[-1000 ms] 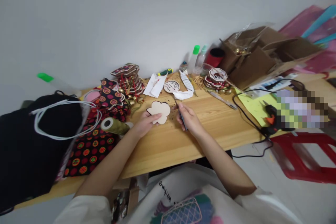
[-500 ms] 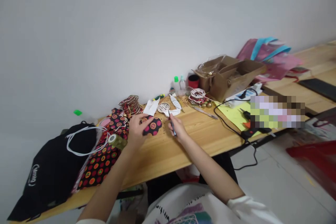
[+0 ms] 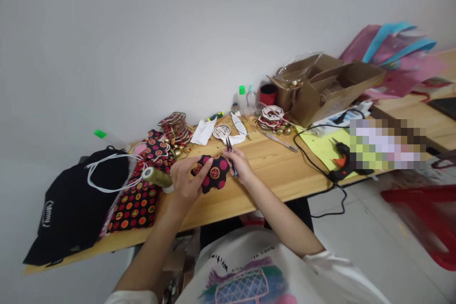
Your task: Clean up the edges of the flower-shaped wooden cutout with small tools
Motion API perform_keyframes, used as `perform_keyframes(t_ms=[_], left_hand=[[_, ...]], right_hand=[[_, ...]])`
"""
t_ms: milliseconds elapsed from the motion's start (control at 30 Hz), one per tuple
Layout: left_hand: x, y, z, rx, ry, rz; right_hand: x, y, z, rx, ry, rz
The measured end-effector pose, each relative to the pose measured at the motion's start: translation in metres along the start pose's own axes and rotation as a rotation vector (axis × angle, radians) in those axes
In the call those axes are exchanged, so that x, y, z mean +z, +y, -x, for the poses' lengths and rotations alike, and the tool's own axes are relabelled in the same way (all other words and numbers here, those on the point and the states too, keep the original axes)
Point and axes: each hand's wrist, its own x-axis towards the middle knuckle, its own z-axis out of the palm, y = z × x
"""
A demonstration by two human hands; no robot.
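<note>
My left hand [image 3: 187, 180] grips a scalloped dark patterned fabric piece [image 3: 215, 173] with pink and orange circles, the thumb on its face. It is raised a little above the table. In my right hand [image 3: 240, 164] is a slim two-pronged tool [image 3: 231, 154] with dark tips and bluish handles; its exact kind is unclear. The tips point away from me and stand slightly apart. My right fingers are close beside the fabric's right edge; whether they touch it I cannot tell. Beside my left wrist lies a spool of olive thread [image 3: 156, 176].
Patterned cloth [image 3: 137, 206] and a black bag [image 3: 81, 204] lie left. Behind are a round printed piece [image 3: 221, 131], white papers [image 3: 204, 131] and stacked ornaments [image 3: 272, 116]. Cardboard boxes [image 3: 313, 99], a glue gun [image 3: 342, 154] and a black cable [image 3: 309, 161] are right.
The fabric piece has shifted right, towards my right hand, and now shows more of its face. My right hand is nearer to it with the tool. The camera view has shifted.
</note>
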Motion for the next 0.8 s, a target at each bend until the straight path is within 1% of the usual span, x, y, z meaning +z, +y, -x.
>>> perform_keyframes(t_ms=[133,233,300,433,533,600,667,733,800], left_hand=[[0.007,-0.006,-0.002,0.0,-0.002,0.003],[0.018,-0.013,0.001,-0.01,-0.009,0.026],[0.025,-0.018,0.005,-0.026,-0.026,0.042],[0.038,-0.026,0.012,-0.054,-0.044,0.094],[0.045,-0.032,0.015,-0.072,-0.038,0.113],[0.049,-0.034,0.018,-0.075,-0.042,0.102],[0.052,-0.035,0.022,-0.084,-0.045,0.083],[0.054,-0.036,0.027,-0.131,-0.043,0.074],[0.057,-0.035,0.032,-0.208,-0.028,0.097]], right_hand=[[0.0,0.004,-0.001,0.04,0.005,0.006],[0.0,0.006,-0.002,0.106,-0.001,0.015],[0.0,0.003,-0.001,0.15,-0.003,0.03],[0.003,-0.019,-0.001,0.227,-0.006,0.109],[0.008,-0.038,-0.006,0.268,-0.078,0.214],[0.01,-0.046,-0.011,0.253,-0.144,0.305],[0.01,-0.049,-0.017,0.21,-0.191,0.402],[0.007,-0.046,-0.021,0.163,-0.198,0.478],[0.003,-0.039,-0.023,0.141,-0.17,0.517]])
